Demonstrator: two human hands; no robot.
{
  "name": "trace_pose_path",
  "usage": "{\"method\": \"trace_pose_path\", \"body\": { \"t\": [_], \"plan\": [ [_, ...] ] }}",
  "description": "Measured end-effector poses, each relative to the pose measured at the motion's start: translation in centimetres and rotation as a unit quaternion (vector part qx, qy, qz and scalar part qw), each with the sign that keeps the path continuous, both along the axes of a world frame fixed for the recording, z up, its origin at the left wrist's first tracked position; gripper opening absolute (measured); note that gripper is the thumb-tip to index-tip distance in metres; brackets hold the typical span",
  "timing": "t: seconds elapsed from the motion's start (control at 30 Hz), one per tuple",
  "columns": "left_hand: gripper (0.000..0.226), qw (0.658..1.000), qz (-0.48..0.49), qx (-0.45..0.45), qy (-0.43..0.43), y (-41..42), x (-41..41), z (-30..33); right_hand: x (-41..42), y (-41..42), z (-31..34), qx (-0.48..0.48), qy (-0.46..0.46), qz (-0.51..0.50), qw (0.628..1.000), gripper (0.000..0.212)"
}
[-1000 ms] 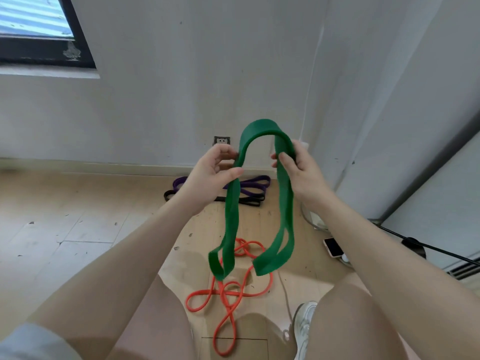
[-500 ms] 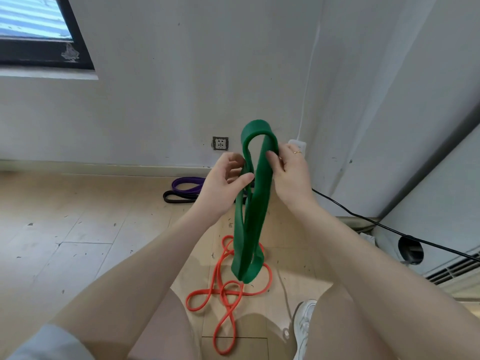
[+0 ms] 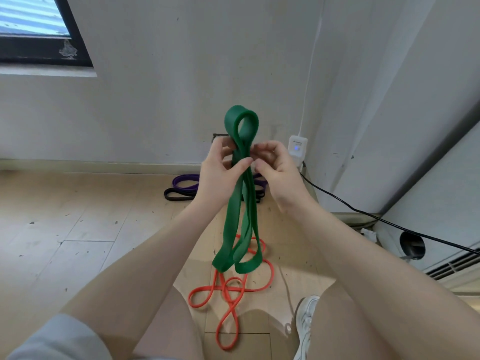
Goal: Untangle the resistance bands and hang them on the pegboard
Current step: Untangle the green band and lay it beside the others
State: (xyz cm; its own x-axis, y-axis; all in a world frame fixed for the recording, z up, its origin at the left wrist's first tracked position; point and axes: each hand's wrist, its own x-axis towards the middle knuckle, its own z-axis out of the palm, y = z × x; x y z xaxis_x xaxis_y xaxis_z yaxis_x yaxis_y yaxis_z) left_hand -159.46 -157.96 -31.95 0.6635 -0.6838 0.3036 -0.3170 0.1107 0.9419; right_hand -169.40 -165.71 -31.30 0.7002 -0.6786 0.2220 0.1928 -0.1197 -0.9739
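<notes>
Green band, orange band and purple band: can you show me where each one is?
green band (image 3: pixel 235 219): head view, on the flat strand hanging below the hands.
orange band (image 3: pixel 230 317): head view, on a crossing loop on the floor.
purple band (image 3: pixel 183 180): head view, on its left curve by the wall.

Both hands, left hand (image 3: pixel 217 172) and right hand (image 3: pixel 279 172), pinch the folded green band (image 3: pixel 240 203) below its top loop. The orange band (image 3: pixel 228 294) lies tangled on the floor (image 3: pixel 78 229). Purple band (image 3: pixel 184 181) and black band (image 3: pixel 176 196) lie near the wall.

A dark-framed window (image 3: pixel 39 29) sits high on the white wall (image 3: pixel 155 87) above a pale wood floor (image 3: pixel 65 229). A white adapter (image 3: pixel 298 147) with a blue light hangs near the corner, a black cable (image 3: pixel 363 213) trailing toward a floor vent (image 3: pixel 457 263), beside a white sneaker (image 3: pixel 306 320).
</notes>
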Motion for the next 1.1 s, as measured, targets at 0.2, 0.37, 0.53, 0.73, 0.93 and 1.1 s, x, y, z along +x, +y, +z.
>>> {"method": "trace_pose_path", "body": {
  "t": [0.2, 0.37, 0.53, 0.73, 0.93, 1.1],
  "plan": [
    [0.029, 0.993, 0.103, 0.023, -0.061, -0.8, 1.1, 0.7, 0.0, -0.2, -2.0, -0.035, 0.086, -0.004, 0.996, 0.041],
    [0.026, 0.99, 0.135, -0.007, -0.045, -2.6, 0.5, 1.6, 1.3, 2.7, -8.0, -0.139, 0.271, -0.098, 0.947, 0.091],
    [0.022, 0.98, 0.182, -0.02, 0.08, -5.1, 2.7, 0.4, 2.9, -0.3, -10.4, -0.105, 0.279, -0.188, 0.936, 0.069],
    [0.031, 0.907, 0.264, -0.002, 0.327, -8.3, 10.4, -8.6, 4.8, -10.0, -12.3, -0.381, 0.452, -0.058, 0.804, 0.05],
    [0.035, 0.82, 0.339, 0.067, 0.457, -12.0, 19.0, -23.7, 13.7, -15.2, -21.8, -0.49, 0.541, 0.085, 0.678, 0.053],
    [0.018, 0.745, 0.404, 0.081, 0.524, -11.8, 24.1, -36.4, 21.9, -16.8, -33.8, -0.498, 0.565, 0.174, 0.635, 0.048]
  ]
}}
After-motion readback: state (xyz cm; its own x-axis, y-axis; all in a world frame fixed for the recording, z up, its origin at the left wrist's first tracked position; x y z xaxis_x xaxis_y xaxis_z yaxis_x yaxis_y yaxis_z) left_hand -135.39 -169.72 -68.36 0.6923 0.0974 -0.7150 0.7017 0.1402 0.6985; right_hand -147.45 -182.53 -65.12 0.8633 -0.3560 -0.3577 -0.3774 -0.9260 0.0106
